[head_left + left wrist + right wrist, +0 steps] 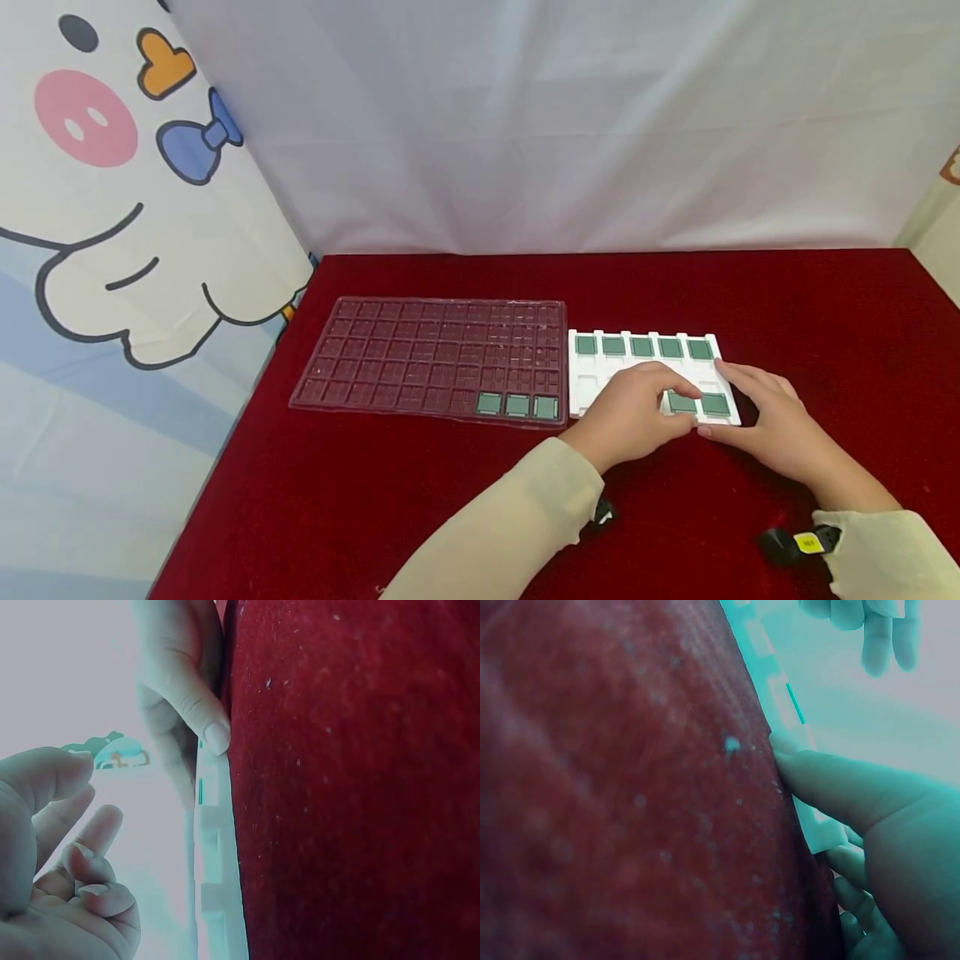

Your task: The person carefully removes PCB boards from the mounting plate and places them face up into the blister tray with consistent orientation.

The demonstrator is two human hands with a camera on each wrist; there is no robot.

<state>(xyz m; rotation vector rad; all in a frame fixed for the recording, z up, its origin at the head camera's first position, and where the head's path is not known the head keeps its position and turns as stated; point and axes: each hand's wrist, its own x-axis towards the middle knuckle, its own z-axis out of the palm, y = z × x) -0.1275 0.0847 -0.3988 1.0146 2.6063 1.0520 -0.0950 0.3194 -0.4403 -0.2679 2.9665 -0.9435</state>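
Observation:
A white tray [576, 385] holds square green chips, several in its back row and a green chip [715, 404] at the front right. My right hand [780, 425] grips the tray's right end, with the thumb [817, 776] along the front edge and other fingers reaching round the end. Above the front row hovers my left hand [637, 408], its thumb and index finger parted near another green chip [681, 402]. Nothing shows between the left fingers [101, 829] in the left wrist view. Part of the tray is hidden behind the left hand.
Left of the white tray lies a clear plastic compartment tray [405, 354], with green chips [517, 406] in three front-right pockets. Both trays rest on a dark red cloth [337, 492]. A white curtain [562, 125] hangs behind the table, and a cartoon-print cloth [90, 208] hangs at the left.

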